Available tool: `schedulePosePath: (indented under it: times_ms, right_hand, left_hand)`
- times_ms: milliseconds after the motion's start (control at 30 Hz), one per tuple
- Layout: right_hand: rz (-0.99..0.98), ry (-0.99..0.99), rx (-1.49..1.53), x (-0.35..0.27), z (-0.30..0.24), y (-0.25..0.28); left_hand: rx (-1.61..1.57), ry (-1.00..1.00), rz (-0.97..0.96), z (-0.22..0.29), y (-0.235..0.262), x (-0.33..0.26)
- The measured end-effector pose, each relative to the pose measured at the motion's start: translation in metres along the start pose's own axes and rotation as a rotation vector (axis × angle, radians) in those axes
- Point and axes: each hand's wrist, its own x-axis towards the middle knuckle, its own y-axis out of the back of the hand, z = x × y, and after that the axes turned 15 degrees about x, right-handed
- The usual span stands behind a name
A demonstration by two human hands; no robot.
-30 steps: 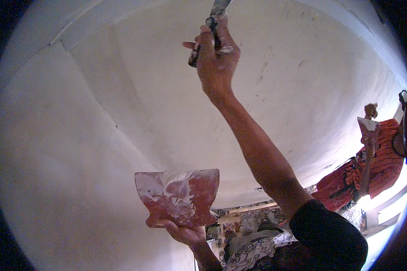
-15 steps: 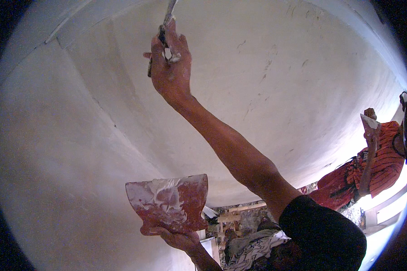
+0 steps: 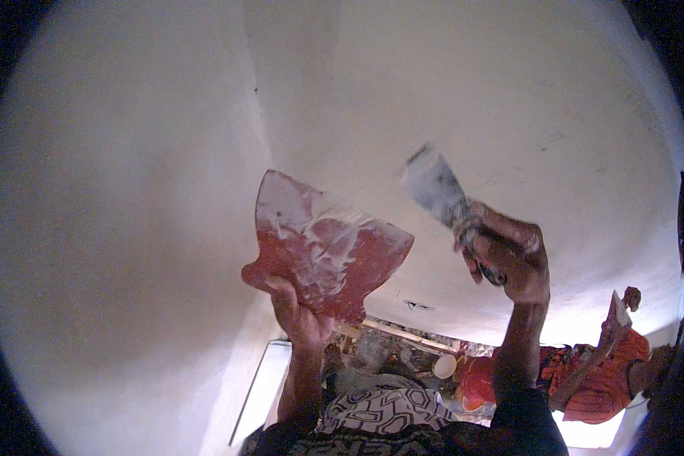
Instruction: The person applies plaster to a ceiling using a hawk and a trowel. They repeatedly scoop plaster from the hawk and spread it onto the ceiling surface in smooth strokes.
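Note:
My left hand (image 3: 309,321) grips a wide red putty board (image 3: 300,262) by its lower edge. White putty is smeared across the board's upper face. To the right of the board, my right hand (image 3: 518,258) is closed around the handle of a putty knife (image 3: 439,186). The knife's broad blade points up and left, slightly blurred, with whitish residue on it. A gap separates the blade from the board, and both tools are in front of the pale wall.
Pale plastered walls (image 3: 129,228) meet at a corner left of centre. At lower right stands a person in an orange top (image 3: 608,380), holding a pale flat blade (image 3: 618,313). Below are wooden strips (image 3: 410,334), a pale round object (image 3: 444,366) and a bright opening (image 3: 593,432).
My right hand has come down from high on the wall, bringing the putty knife to the board's right. The left hand has raised the putty board, now tilted. The view has shifted.

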Motion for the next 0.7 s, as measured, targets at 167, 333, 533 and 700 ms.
schedulePosePath:
  times_ms: [167,333,533,700]
  right_hand:
    - [-0.115,0.01,-0.191,-0.017,0.021,0.003]
    - [-0.021,0.364,-0.725,-0.014,0.036,-0.012]
    - [-0.115,0.447,-1.14,-0.003,0.019,-0.049]
    - [-0.177,0.421,-1.285,0.001,0.012,-0.055]
  left_hand:
    - [0.0,-0.038,0.113,-0.017,-0.018,0.004]
    - [0.068,-0.037,0.222,-0.028,-0.025,0.001]
    - [0.21,-0.098,0.194,-0.048,-0.011,-0.002]
    - [0.337,-0.143,0.23,-0.039,-0.032,-0.003]
